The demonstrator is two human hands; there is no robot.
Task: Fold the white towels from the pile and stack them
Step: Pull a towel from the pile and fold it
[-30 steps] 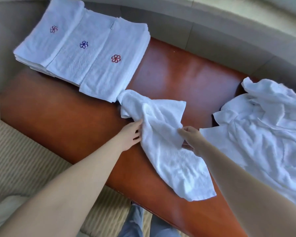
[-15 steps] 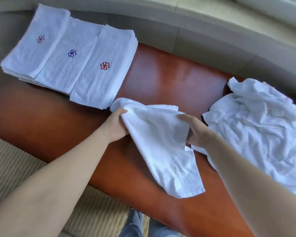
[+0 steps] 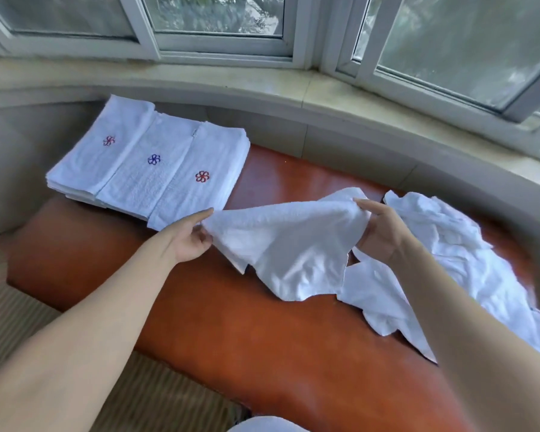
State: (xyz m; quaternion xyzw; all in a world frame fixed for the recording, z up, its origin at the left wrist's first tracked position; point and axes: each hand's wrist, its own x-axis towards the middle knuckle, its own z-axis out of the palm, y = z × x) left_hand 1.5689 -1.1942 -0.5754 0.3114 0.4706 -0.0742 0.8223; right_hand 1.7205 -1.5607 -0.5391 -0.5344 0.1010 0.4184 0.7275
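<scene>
Hands are both engaged on one white towel [image 3: 289, 244], raised above the reddish-brown wooden bench top [image 3: 262, 338]. The left hand [image 3: 189, 236] pinches the towel's left upper corner between thumb and curled fingers. The right hand [image 3: 379, 233] pinches the opposite upper corner, fingers closed on the cloth. The top edge of the towel runs nearly level between the two hands; the rest hangs down in loose, uneven folds, and its lowest point reaches the bench surface or hangs just over it; contact cannot be confirmed.

To the right, the pile of unfolded white towels [image 3: 455, 260] lies crumpled on the bench, extending from behind the right hand to the right edge of the view. Part of it passes under the right forearm.

At the far left end of the bench sits the stack of folded towels [image 3: 150, 169], arranged as three overlapping columns. Each top towel carries an embroidered flower: red [image 3: 109, 140] on the left, blue [image 3: 153, 159] in the middle, red [image 3: 202, 176] on the right. The nearest corner of the stack lies just beside the left hand, not touching it.

Behind the bench runs a curved stone window sill [image 3: 293, 85] with white-framed windows [image 3: 312, 32] above. A striped, beige surface [image 3: 19, 322] lies lower left of the bench.
</scene>
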